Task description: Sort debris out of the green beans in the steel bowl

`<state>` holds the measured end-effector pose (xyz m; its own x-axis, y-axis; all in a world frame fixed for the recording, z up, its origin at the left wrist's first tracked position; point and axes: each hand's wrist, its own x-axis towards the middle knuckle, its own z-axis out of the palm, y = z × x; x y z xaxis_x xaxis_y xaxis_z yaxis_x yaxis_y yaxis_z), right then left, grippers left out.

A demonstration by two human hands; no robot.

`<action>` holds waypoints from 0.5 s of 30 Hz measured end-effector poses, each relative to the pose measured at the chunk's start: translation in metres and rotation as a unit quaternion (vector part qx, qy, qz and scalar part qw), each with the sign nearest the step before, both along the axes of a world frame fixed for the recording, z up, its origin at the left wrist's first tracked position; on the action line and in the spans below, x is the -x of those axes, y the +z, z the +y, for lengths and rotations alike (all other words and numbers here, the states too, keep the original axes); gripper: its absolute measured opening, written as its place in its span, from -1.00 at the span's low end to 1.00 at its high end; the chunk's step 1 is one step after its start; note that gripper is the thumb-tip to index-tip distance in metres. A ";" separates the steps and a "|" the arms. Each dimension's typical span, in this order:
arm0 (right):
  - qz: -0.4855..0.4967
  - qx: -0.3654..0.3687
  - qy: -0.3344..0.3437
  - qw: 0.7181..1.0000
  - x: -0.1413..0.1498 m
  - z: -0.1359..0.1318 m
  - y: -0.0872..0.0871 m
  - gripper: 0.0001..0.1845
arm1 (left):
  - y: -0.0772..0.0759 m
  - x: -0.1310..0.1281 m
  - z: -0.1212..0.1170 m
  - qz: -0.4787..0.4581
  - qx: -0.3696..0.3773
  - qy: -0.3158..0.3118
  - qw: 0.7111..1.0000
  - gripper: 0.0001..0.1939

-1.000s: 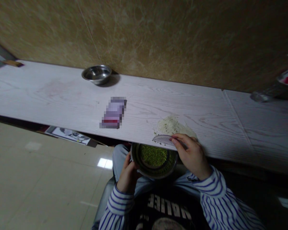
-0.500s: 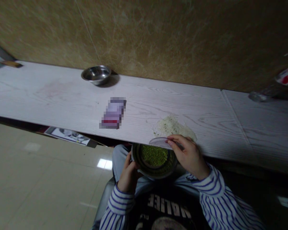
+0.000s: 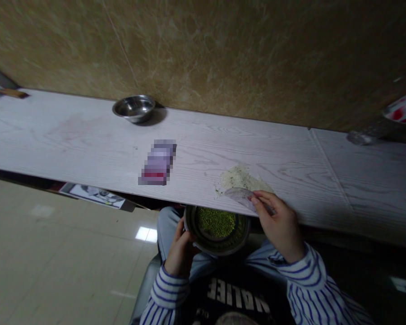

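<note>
Below the counter's front edge, my left hand [image 3: 180, 249] grips the left rim of a metal bowl [image 3: 219, 247] over my lap. Green mung beans [image 3: 216, 223] lie inside it. My right hand [image 3: 278, 222] pinches a thin, clear, curved plastic piece [image 3: 239, 197], perhaps a lid or disc, between thumb and fingers. Its edge is at the near side of a pile of white rice-like grains [image 3: 242, 177] with darker green specks, spread on the counter. Whether the plastic touches the grains I cannot tell.
The white wood-grain counter [image 3: 88, 144] runs along a marbled wall. An empty steel bowl [image 3: 134, 109] stands near the wall. A blurred-out flat object [image 3: 158, 162] lies left of the grains. A clear bottle [image 3: 382, 122] lies at the right, a brown item [image 3: 13, 93] far left.
My right hand has moved the plastic piece rightward, away from above the bowl and along the grains' near edge. My left hand and the bowl stay nearly in place.
</note>
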<state>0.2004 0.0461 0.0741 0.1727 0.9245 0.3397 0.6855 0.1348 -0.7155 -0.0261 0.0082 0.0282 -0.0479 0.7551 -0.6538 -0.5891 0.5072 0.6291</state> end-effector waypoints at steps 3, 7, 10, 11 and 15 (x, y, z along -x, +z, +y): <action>0.000 -0.004 -0.013 1.000 0.003 0.004 0.000 -0.78 | -0.001 0.001 -0.001 -0.002 -0.009 0.005 1.000 -0.34; 0.003 -0.005 -0.005 1.000 0.008 0.009 0.001 -0.79 | -0.003 0.002 -0.001 -0.001 -0.009 0.005 1.000 -0.35; 0.006 0.000 -0.001 1.000 0.014 0.011 0.004 -0.79 | -0.002 0.003 -0.001 -0.002 -0.008 0.003 1.000 -0.32; 0.007 0.004 0.003 1.000 0.016 0.010 0.005 -0.79 | -0.002 0.003 -0.001 -0.002 -0.010 0.002 1.000 -0.31; 0.017 0.026 0.029 0.999 0.023 0.008 0.010 -0.79 | -0.001 0.003 -0.001 -0.003 -0.012 -0.001 1.000 -0.29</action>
<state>0.1772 0.0543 0.0841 0.1284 0.9497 0.2856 0.6523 0.1361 -0.7457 -0.0292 0.0071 0.0275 -0.0417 0.7702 -0.6364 -0.5921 0.4940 0.6367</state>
